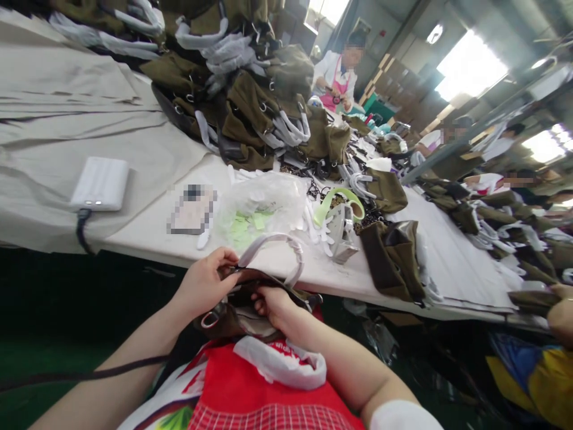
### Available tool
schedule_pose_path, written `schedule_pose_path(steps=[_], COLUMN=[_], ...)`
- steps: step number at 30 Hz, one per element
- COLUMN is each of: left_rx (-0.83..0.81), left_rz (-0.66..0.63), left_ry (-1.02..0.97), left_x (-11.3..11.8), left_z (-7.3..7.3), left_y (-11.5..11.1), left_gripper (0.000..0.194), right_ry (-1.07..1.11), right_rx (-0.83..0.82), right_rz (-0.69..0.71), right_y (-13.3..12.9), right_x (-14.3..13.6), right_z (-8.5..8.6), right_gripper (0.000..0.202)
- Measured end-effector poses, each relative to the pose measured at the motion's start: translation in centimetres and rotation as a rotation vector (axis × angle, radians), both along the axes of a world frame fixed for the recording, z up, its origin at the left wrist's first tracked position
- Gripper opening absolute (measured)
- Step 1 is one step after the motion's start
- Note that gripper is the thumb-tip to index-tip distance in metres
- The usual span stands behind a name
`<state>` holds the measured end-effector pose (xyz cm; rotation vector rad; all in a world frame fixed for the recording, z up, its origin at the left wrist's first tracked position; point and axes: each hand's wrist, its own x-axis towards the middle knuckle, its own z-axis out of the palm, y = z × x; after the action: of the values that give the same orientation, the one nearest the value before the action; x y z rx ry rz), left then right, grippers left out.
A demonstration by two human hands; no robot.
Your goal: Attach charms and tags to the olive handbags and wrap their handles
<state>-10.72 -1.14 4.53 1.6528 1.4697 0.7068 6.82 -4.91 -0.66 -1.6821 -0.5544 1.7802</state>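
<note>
An olive-brown handbag point(217, 322) with paper-wrapped white handles lies at the table's front edge against the red apron. Its mouth is open towards me. My left hand point(208, 280) pinches the bag's upper left rim beside the base of the far handle point(268, 239). Inside the opening is my right hand point(273, 307), its fingers curled; what they hold, if anything, is hidden. The near handle point(282, 364) hangs down over the apron.
Beyond the bag are a plastic bag of green pieces point(264, 209), a phone point(193, 209), a white power bank point(101, 184), a tape dispenser point(342, 233) and green tape point(335, 203). Another handbag point(394, 260) sits right; many more are piled behind. People work farther back.
</note>
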Motion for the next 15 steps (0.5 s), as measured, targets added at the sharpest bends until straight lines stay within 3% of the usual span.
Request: schedule_pose_path(steps=[4,9,12,15], left_rx=[-0.013,-0.047,-0.025,0.033], left_rz=[-0.039,-0.12,-0.158,-0.198], left_ry=[-0.079,-0.119,-0.093,-0.01], left_x=[-0.2,0.3,0.2,-0.5], left_z=[0.0,-0.1,-0.3,1.0], left_y=[0.1,0.2,0.4,-0.2], left_gripper=[0.037,0.033,0.028,0.034], right_ry=[-0.229,-0.938,-1.003,-0.966], right_rx=[0.095,0.693,0.849,0.857], right_rz=[0.187,0.8,1.023,1.13], right_y=[-0.2,-0.2,0.1,0.7], right_x=[0.5,-0.7,-2.3,-3.0], right_z=[0.4,2.8,4.0,4.4], right_gripper=[0.02,0.014,0.017,0.02])
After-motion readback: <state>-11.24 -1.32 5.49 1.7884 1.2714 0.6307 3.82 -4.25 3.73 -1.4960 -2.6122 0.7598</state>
